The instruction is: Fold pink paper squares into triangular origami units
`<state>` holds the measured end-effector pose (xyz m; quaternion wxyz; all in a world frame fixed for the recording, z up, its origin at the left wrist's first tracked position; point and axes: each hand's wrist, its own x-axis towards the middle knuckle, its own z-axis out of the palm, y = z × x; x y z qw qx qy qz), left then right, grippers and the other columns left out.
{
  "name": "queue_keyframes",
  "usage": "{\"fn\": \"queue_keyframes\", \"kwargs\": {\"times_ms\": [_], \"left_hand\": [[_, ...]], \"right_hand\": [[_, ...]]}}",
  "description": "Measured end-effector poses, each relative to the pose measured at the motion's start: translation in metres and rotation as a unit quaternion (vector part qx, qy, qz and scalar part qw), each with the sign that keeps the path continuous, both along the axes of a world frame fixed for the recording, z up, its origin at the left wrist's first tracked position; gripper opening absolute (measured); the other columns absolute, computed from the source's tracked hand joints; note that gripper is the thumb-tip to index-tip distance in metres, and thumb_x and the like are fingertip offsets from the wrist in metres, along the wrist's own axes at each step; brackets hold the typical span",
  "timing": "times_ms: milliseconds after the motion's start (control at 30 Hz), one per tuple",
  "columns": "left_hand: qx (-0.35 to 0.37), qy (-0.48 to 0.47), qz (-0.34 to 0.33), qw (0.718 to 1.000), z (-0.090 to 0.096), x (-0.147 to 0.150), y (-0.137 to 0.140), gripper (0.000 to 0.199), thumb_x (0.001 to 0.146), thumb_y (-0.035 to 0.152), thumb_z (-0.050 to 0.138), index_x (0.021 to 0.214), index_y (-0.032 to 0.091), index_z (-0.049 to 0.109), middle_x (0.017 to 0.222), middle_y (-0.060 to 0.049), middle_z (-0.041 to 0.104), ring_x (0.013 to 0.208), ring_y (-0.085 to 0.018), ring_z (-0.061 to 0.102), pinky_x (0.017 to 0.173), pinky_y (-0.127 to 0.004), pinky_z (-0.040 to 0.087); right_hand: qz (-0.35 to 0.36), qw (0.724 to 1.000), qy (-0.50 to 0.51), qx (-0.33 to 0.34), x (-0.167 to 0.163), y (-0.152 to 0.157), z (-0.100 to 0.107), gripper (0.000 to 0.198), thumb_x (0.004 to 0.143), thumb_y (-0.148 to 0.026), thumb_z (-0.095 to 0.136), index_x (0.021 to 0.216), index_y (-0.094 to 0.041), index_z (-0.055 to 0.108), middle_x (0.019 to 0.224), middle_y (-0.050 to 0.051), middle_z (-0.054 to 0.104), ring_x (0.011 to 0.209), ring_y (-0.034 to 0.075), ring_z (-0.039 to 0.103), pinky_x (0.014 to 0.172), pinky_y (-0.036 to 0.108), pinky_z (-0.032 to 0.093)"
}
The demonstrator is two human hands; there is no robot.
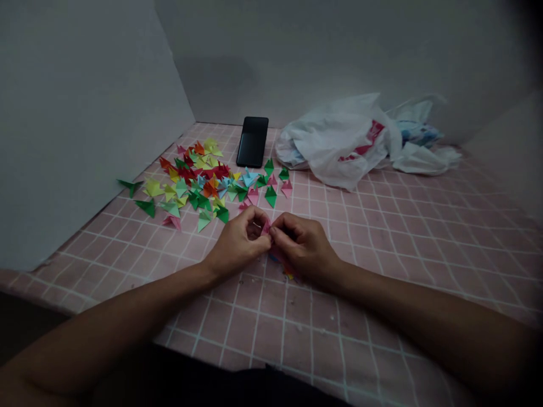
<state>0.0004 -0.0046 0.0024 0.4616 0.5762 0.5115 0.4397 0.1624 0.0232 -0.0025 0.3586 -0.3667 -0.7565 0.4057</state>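
Observation:
My left hand (240,242) and my right hand (302,246) meet at the middle of a pink checked tablecloth (382,237). Both pinch one small pink folded paper piece (266,227) between fingertips. Beneath my right hand lies a small stack of coloured paper (288,272), mostly hidden. A spread of several folded paper triangles (203,183) in green, yellow, red, blue and pink lies just beyond and left of my hands.
A black phone (253,141) lies face up at the back. White plastic bags (352,138) are heaped at the back right. White walls (85,113) close in the left, back and right sides.

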Motion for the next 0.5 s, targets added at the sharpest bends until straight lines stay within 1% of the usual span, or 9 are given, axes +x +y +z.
{"fn": "queue_keyframes", "kwargs": {"times_ms": [133,233,333,400,500], "left_hand": [[0.013,0.026,0.005,1.0,0.0004,-0.0002,-0.0025,0.019,0.074,0.021,0.065,0.088,0.019,0.053,0.083,0.001,0.058,0.073,-0.013,0.06,0.068,-0.025,0.05],[0.012,0.019,0.004,1.0,0.0023,-0.0004,-0.0024,0.015,0.075,0.02,0.063,0.087,0.018,0.053,0.082,0.001,0.058,0.072,-0.012,0.06,0.066,-0.024,0.049],[0.004,0.003,0.012,1.0,0.0037,-0.0005,-0.0009,0.013,0.073,0.017,0.058,0.085,0.017,0.055,0.078,0.002,0.058,0.067,-0.011,0.059,0.061,-0.023,0.046],[-0.004,-0.011,0.02,1.0,0.0045,-0.0003,0.0002,0.013,0.071,0.017,0.057,0.085,0.016,0.057,0.077,0.002,0.059,0.064,-0.01,0.057,0.059,-0.022,0.045],[-0.011,-0.036,0.027,0.999,0.0062,-0.0002,0.0008,0.014,0.071,0.02,0.06,0.084,0.016,0.059,0.077,0.001,0.062,0.066,-0.011,0.057,0.06,-0.022,0.046]], "right_hand": [[-0.002,1.0,-0.006,0.01,-0.0001,-0.0004,-0.0016,0.02,0.088,-0.018,0.054,0.068,-0.017,0.055,0.061,-0.003,0.055,0.057,0.01,0.047,0.056,0.023,0.036],[-0.008,1.0,-0.012,0.01,0.0003,-0.0005,-0.0027,0.02,0.088,-0.019,0.055,0.069,-0.017,0.057,0.061,-0.002,0.056,0.057,0.01,0.048,0.056,0.023,0.036],[-0.008,1.0,-0.006,0.015,0.0008,0.0002,-0.0034,0.018,0.089,-0.019,0.055,0.071,-0.017,0.059,0.063,-0.002,0.057,0.059,0.011,0.049,0.057,0.024,0.037],[-0.006,1.0,0.008,0.006,0.001,0.001,-0.0036,0.018,0.089,-0.02,0.055,0.072,-0.017,0.059,0.064,-0.002,0.056,0.06,0.011,0.049,0.058,0.024,0.037],[-0.004,0.999,0.039,-0.036,0.0009,0.0023,-0.0039,0.019,0.09,-0.022,0.054,0.072,-0.017,0.058,0.065,-0.002,0.054,0.06,0.011,0.047,0.059,0.024,0.037]]}}
